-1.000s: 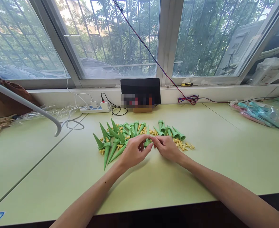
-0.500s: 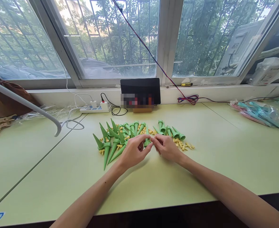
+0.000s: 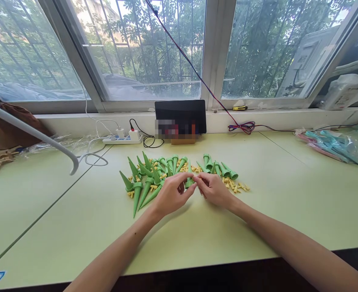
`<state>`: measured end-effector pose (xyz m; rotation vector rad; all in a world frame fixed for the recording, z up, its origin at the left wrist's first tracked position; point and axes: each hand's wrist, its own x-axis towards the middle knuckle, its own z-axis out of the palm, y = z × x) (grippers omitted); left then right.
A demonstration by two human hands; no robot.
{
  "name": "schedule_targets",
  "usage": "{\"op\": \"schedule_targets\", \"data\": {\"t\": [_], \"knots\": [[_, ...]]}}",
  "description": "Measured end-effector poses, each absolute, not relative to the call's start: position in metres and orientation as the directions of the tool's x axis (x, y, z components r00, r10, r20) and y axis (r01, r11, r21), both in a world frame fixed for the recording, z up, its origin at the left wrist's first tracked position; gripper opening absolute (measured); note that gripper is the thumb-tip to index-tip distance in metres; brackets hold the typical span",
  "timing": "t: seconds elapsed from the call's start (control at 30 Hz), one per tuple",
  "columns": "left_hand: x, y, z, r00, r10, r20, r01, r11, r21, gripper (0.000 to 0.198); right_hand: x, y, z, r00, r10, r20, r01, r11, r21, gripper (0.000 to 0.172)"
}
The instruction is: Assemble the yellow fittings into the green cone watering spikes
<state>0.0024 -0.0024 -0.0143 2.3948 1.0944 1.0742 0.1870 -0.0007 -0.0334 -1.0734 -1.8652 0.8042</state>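
My left hand (image 3: 173, 192) is closed around a green plastic watering spike (image 3: 189, 184), which stands tip-up between its thumb and fingers. Right beside it, my right hand (image 3: 214, 189) pinches at the spike's side, its fingertips touching or nearly touching my left fingers. Whatever lies in that pinch is too small and hidden to make out. Several more green spikes (image 3: 137, 192) lie heaped to the left of and behind my left hand. Behind my right hand are other green spikes (image 3: 224, 172). Small yellow plastic valves (image 3: 234, 186) are scattered among them, partly covered by the hands.
A dark tablet (image 3: 180, 115) leans on a cardboard stand at the back. A white power strip (image 3: 122, 139) with cables sits left of it. Bundled wire (image 3: 242, 127) lies behind, and bagged teal-and-pink items (image 3: 331, 144) rest at right. A white curved bar (image 3: 45, 136) crosses the left.
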Motion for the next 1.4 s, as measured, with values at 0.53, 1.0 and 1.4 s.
{"op": "schedule_targets", "data": {"t": [0.53, 1.0, 1.4], "knots": [[0.0022, -0.0029, -0.0127, 0.446, 0.75, 0.488, 0.515, -0.661, 0.546, 0.018, 0.1875, 0.001, -0.036, -0.305, 0.9, 0.311, 0.359, 0.411, -0.838, 0.052], [0.0019, -0.0027, -0.0139, 0.439, 0.751, 0.493, 0.528, -0.659, 0.535, 0.017, 0.1877, -0.0004, -0.0348, -0.317, 0.894, 0.316, 0.357, 0.421, -0.834, 0.045], [0.0027, -0.0031, -0.0124, 0.443, 0.753, 0.486, 0.519, -0.658, 0.546, 0.018, 0.1872, -0.0001, -0.0343, -0.323, 0.891, 0.317, 0.364, 0.427, -0.828, 0.05]]}}
